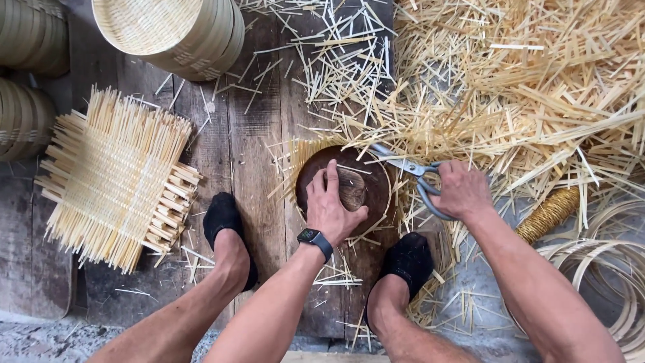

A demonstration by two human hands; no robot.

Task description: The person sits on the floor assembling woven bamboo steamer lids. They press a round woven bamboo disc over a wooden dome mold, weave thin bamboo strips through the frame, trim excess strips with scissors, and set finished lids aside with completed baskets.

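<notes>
While the left hand [329, 205] presses flat on a round woven disc [349, 185] on the wooden floor [255, 154] between the feet, the right hand [460, 190] grips scissors [410, 168], blades just beyond the left fingertips. If the disc slips, the blades could nick those fingers or cut into the weave.

Soft, even daylight is falling across the whole scene, leaving only faint shadows under the left hand [330, 205] and beside the feet [225, 225]. The pale strips [510, 87] at upper right are catching the most light and verging on glare, while the dark boards [252, 134] are staying dim. Focus is holding sharp in the middle, and the wide lens is bending and softening things slightly toward the edges.
</notes>
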